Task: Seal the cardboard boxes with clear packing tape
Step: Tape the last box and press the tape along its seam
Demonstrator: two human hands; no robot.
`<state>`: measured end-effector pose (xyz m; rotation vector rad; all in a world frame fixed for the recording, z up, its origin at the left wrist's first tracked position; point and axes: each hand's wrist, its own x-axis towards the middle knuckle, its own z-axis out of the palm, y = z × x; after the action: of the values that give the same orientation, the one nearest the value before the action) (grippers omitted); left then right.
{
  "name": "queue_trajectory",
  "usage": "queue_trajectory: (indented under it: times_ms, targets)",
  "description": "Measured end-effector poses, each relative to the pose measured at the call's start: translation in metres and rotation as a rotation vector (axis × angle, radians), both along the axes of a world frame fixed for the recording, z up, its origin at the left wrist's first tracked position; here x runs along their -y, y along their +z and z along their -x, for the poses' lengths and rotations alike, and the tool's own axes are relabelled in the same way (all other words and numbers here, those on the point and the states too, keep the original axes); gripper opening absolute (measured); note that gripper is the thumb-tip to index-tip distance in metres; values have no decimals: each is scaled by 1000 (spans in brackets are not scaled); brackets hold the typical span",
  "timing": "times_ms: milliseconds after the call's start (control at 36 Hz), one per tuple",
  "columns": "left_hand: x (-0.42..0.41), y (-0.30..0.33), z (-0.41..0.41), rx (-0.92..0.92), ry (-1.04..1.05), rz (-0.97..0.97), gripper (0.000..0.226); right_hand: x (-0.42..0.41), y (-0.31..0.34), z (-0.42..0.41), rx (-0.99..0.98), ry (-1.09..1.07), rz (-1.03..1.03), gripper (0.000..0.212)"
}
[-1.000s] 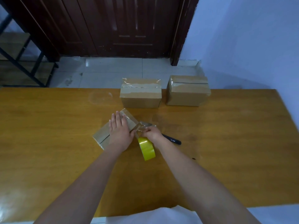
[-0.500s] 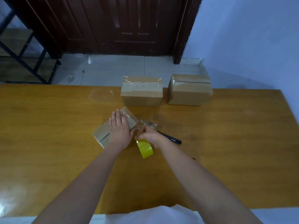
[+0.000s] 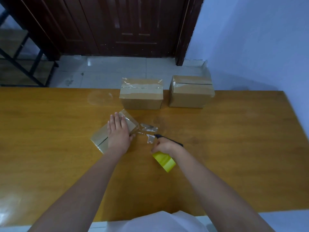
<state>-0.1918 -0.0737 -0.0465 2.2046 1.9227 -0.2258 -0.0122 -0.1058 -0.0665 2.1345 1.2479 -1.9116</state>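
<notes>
The small box (image 3: pixel 115 131) lies on the desk (image 3: pixel 50 148), angled, with its seam facing up. It appears light and stiff-walled, liable to slide on the glossy surface unless held down; hold it with a flat palm on the top face, clear of the seam. The left hand (image 3: pixel 118 134) does this: fingers straight and together, pressed flat on the box top. The tape strip (image 3: pixel 148 130) is thin, limp and sticky, prone to crumple and cling to itself; keep it taut between box and roll. It runs from the right end of the box toward the right hand (image 3: pixel 163 145) and looks wrinkled along its length. The right hand sits just right of the box, fingers curled on the yellow roll (image 3: pixel 164 161); whether the strip is pinched as well cannot be told from this view. A dark pen-like tool (image 3: pixel 175 143) lies just behind that hand. Two larger boxes (image 3: pixel 141 94) (image 3: pixel 191 91), already taped, stand at the far edge, well apart from both hands.
</notes>
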Motion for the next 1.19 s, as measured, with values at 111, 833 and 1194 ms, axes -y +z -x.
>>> queue_trajectory:
  times_ms: [111,833,1194]
  targets:
    - [0,-1,-3,-35,21,-28,89,0,2,-2,-12,-14,-11,24]
    - [-2,-2,30,-60,-132,-59,93,-28,-1,11,-17,-204,-459,27]
    - [0,11,26,81,-102,-37,100,-24,4,17,245,47,-647,16]
